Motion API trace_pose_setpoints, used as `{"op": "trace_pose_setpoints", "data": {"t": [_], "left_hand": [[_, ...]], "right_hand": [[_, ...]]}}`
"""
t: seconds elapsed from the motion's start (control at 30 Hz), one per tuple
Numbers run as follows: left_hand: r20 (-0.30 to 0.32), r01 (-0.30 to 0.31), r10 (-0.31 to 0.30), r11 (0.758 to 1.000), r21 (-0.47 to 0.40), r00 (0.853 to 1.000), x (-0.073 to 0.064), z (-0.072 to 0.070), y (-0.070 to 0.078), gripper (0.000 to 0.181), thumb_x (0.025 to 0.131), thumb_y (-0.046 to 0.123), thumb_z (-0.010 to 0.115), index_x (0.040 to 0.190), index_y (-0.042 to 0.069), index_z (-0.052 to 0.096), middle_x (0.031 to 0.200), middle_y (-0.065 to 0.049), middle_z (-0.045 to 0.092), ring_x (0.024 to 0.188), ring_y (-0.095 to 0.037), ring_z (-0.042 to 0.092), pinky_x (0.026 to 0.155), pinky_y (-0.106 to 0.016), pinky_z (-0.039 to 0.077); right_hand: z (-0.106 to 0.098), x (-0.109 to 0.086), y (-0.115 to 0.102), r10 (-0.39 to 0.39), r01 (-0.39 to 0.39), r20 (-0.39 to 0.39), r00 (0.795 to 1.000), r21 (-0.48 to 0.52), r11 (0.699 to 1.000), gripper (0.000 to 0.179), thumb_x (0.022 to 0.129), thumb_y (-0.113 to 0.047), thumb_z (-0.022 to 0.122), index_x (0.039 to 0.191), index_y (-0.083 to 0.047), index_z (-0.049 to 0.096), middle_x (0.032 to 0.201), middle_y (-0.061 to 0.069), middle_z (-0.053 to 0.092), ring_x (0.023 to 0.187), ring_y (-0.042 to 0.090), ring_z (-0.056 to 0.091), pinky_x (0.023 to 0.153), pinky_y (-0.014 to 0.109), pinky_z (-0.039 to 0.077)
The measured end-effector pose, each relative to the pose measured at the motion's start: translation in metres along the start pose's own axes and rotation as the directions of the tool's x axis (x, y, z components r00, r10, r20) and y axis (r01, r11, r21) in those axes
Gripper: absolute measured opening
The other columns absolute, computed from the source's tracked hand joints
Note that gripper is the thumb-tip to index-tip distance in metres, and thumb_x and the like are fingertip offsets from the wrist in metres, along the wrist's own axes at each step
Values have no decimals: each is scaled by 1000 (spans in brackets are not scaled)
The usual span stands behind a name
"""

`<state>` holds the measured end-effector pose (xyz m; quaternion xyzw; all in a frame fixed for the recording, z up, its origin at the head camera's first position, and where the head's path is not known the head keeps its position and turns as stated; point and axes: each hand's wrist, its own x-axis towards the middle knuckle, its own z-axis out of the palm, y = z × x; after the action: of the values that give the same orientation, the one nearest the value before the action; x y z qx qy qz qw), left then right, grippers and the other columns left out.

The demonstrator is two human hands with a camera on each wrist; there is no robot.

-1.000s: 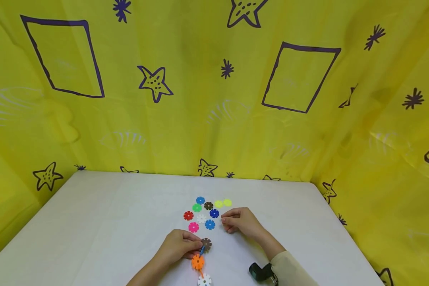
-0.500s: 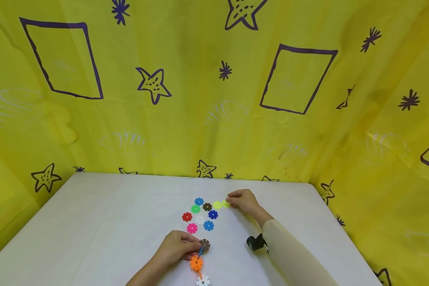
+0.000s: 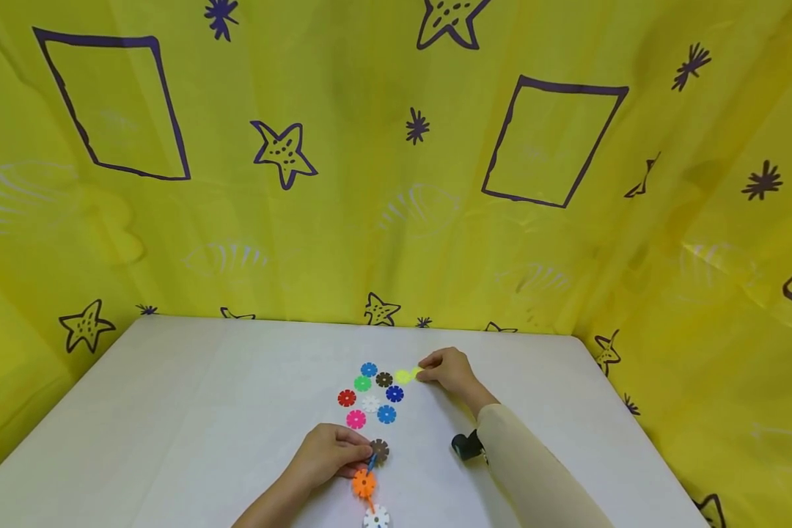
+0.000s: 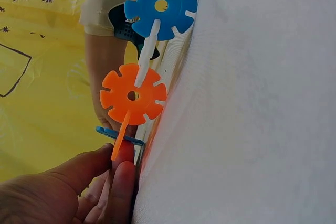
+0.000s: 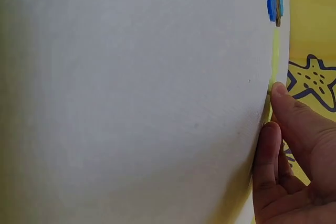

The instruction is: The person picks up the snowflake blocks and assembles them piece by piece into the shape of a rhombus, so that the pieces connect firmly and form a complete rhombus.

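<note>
My right hand (image 3: 450,370) is reaching out to a yellow-green disc (image 3: 419,373) that lies flat on the table (image 3: 171,411), near the middle and a bit toward the far edge. The disc sits just to the left of my fingertips (image 3: 425,375), and they touch its edge with my fingers bent in. I cannot tell if I have pinched it yet. Another yellow-green disc (image 3: 403,377) lies right beside it, and then a bunch of other colored discs (image 3: 371,394) lie flat further left. My right hand is much closer to it than my left hand (image 3: 326,456). My left hand is near the front edge, and its fingers pinch a chain of joined discs (image 3: 368,480) that runs toward me. My left wrist camera shows an orange disc (image 4: 133,95) and a blue disc (image 4: 160,6) in that chain. My right wrist camera only shows the yellow-green disc as a thin line by my thumb.
</note>
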<state>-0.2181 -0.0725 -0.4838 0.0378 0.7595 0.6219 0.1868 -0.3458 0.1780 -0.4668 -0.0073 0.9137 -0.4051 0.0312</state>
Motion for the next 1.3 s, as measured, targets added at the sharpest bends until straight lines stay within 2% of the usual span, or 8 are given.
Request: {"op": "trace_pose_setpoints", "data": {"t": [0.17,0.37,0.53,0.67,0.8,1.03,1.3], "left_hand": [[2,-3,3,1000,-4,1000,-1,0,2,20,86,13,76,97,-4,73,78,-8,74,60,-8,65,59,-26,60],[-3,-4,4,1000,1,1000,-2,0,3,20,86,13,76,97,-4,73,78,-7,73,60,-7,65,59,-25,59],[-5,0,0,1000,9,1000,-2,0,4,21,86,13,77,97,-4,73,78,-7,73,60,-7,65,59,-25,59],[-5,4,-4,1000,5,1000,-2,0,4,21,86,13,77,97,-4,73,78,-7,74,60,-7,65,58,-25,59],[-6,6,-6,1000,7,1000,-2,0,3,20,86,13,76,97,-4,73,78,-7,74,60,-7,65,58,-25,59],[-10,11,-11,1000,17,1000,-2,1,2,20,86,13,76,97,-3,73,78,-7,74,60,-8,65,58,-25,59],[-6,5,-4,999,35,1000,-1,0,2,20,87,14,76,98,-3,73,78,-7,73,61,-8,65,59,-26,60]], "right_hand": [[1,1,-1,-9,9,13,1000,-2,1000,15,80,-7,81,93,-5,76,87,4,67,83,17,55,71,25,50],[-2,1,-4,24,-24,57,998,0,1000,15,81,-7,80,94,-4,74,85,4,64,81,16,53,69,22,47],[-5,1,-7,47,-43,95,994,-42,998,14,83,-13,79,93,-5,73,84,4,63,79,17,53,68,22,46],[-6,1,-7,60,-53,107,992,-65,996,21,79,-17,84,94,-7,73,85,3,63,80,17,53,70,24,46],[-7,0,-7,65,-58,110,992,-63,996,26,73,-14,87,94,-7,73,85,4,62,81,18,52,72,24,46],[-7,-2,-5,24,-18,101,995,-57,998,27,72,-12,88,90,-7,68,83,4,61,78,18,52,71,25,46],[-5,-9,2,-32,34,64,997,-29,999,23,77,-9,84,88,-6,64,81,4,59,76,17,52,68,24,46]]}}
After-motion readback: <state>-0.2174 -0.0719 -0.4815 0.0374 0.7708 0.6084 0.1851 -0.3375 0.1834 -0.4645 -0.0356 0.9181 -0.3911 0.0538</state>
